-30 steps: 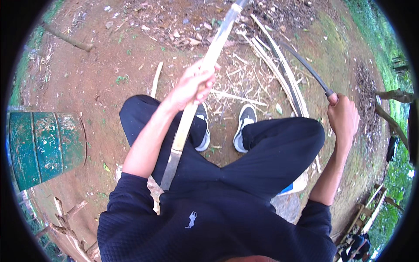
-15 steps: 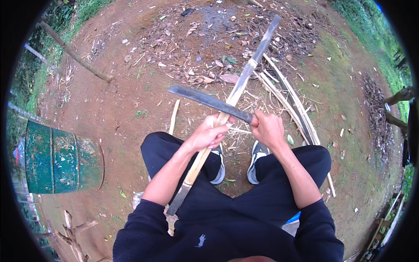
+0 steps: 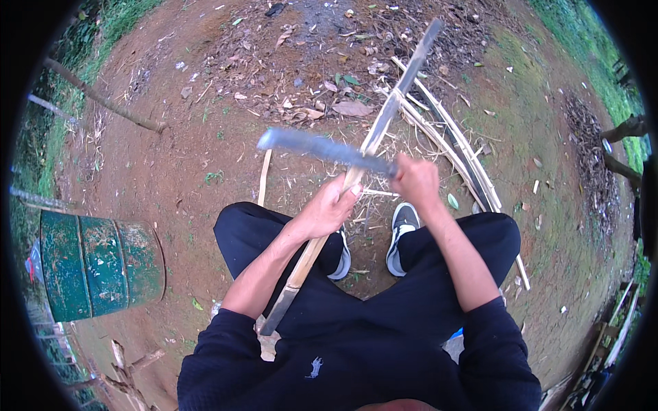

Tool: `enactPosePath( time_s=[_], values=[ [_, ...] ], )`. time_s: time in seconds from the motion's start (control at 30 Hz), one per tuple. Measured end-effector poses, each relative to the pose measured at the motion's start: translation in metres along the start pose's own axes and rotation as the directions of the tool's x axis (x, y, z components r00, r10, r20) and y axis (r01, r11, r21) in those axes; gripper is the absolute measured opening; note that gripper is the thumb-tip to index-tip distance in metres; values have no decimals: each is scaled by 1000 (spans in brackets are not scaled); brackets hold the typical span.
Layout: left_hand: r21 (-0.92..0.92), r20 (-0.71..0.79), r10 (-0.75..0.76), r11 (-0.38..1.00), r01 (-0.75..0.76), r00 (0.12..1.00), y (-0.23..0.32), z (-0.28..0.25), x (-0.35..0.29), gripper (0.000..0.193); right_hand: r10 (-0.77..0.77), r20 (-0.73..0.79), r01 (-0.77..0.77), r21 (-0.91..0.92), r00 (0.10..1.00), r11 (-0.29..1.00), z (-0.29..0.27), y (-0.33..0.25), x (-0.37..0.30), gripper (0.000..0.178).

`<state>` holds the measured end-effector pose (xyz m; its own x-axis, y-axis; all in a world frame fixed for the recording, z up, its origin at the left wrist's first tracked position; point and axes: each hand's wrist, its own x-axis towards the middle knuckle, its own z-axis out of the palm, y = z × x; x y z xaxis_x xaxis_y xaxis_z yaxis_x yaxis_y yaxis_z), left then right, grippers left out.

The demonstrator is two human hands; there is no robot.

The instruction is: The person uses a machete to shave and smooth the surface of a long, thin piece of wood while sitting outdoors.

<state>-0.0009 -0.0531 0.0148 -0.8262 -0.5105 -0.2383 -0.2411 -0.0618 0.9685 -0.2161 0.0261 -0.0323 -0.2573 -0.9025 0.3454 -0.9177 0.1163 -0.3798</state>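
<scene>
Through the curled left grip (image 3: 325, 211) slants a bamboo strip (image 3: 374, 135); right grip (image 3: 417, 181) clenches machete (image 3: 314, 146).

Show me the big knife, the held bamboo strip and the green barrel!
Big knife (image 3: 319, 147), head view: blurred blade.
Held bamboo strip (image 3: 380, 127), head view: stretch beyond the knife.
Green barrel (image 3: 103, 266), head view: curved side.

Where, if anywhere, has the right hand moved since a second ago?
Yes, leftward: the right hand went from right of the strip pile to its left.
</scene>
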Motion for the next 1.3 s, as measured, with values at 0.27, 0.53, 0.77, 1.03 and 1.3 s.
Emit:
enactPosePath(
  time_s=[0.27, 0.53, 0.77, 1.03, 1.3],
  values=[
    [-220, 51, -125, 966, 133, 991, 1, -3, 3, 22, 0, -21, 0, -3, 1000, 1000, 3, -9, -4, 10],
    [-197, 119, -139, 967, 160, 983, 20, 4, -8, 23, 338, -188, -362, -117, 922, 925, -24, 59, 28, 11],
    [-287, 178, -87, 948, 137, 980, 10, -5, -1, 21, 87, -4, -87, -24, 996, 996, -19, -10, 2, 10],
    [90, 21, 42, 995, -44, 999, 4, 5, -2, 24, 83, -13, -84, -9, 996, 996, -24, -9, 6, 13],
    [264, -10, 181, 949, -172, 983, -3, 5, 0, 22, 4, -73, -8, -54, 997, 998, -14, 29, 12, 12]
  ],
)
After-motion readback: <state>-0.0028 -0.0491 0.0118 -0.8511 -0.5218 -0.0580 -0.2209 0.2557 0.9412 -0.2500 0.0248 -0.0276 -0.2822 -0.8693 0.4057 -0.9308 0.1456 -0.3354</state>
